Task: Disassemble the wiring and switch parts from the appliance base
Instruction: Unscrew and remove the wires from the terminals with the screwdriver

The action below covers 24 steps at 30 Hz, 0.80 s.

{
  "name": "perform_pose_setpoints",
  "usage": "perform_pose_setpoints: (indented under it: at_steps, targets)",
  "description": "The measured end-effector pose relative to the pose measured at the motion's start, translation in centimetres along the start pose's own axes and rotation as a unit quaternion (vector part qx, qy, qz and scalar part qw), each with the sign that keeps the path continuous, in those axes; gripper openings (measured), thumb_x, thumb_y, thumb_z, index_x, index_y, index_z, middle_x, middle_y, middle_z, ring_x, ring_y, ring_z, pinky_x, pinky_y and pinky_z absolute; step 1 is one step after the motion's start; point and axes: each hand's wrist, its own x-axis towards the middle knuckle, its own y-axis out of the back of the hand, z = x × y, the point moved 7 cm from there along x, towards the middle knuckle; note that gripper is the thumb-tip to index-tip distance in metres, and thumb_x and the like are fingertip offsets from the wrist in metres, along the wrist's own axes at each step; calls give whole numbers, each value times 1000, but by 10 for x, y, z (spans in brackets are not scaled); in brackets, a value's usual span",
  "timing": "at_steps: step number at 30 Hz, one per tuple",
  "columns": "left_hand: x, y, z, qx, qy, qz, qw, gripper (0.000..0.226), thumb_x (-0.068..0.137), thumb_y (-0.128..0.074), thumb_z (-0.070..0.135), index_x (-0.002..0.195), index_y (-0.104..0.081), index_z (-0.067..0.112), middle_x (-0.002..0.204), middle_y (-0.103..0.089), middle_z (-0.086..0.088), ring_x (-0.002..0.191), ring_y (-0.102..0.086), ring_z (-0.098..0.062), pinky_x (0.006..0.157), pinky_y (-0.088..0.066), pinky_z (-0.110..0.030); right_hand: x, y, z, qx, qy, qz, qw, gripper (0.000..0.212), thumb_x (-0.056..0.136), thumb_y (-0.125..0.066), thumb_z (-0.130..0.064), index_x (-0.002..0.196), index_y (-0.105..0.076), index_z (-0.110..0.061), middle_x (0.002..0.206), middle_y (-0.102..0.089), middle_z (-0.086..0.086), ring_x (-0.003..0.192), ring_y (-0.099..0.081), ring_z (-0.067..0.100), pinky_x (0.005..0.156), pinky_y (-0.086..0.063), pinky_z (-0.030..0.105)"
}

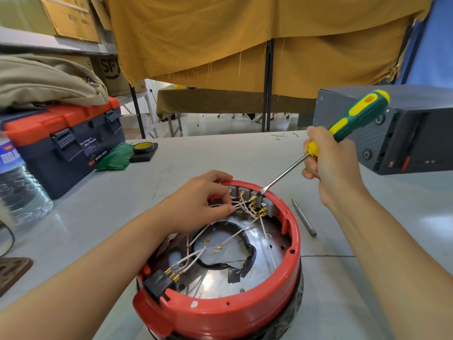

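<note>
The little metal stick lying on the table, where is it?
In the head view the loose metal bit lies flat on the table, just right of the red appliance base, below the right hand holding the screwdriver.

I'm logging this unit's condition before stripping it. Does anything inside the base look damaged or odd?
Yes. Inside the red appliance base, the black wrap around the curved loop looks ragged and peeling near its lower right end. Two white wires also end loose over the metal plate, unattached.

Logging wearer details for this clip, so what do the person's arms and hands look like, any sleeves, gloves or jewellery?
Both forearms are bare to the frame edge, with no sleeves showing. The left hand and right hand wear no gloves, and no rings, watch or bracelets are visible.
</note>
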Motion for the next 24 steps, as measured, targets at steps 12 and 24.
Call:
perform_pose_setpoints:
  at_steps: [12,24]
  targets:
    - [0,1,0,6,-6,6,1000,15,86,-64,32,72,-66,26,137,-44,11,116,-47,-2,98,-36,-21,-6,-9,-10,-35,46,-26,998,26,90,-55,-24,69,-43,-14,56,-39,0,37,-33,6,39,-29,19]
    - [0,0,-2,9,-2,7,1000,15,85,-64,31,74,-67,21,137,-43,12,118,-45,-3,99,-35,-21,-3,-11,24,36,-41,-36,998,32,89,-50,-16,59,-41,-18,49,-40,-5,34,-26,7,38,-25,17]
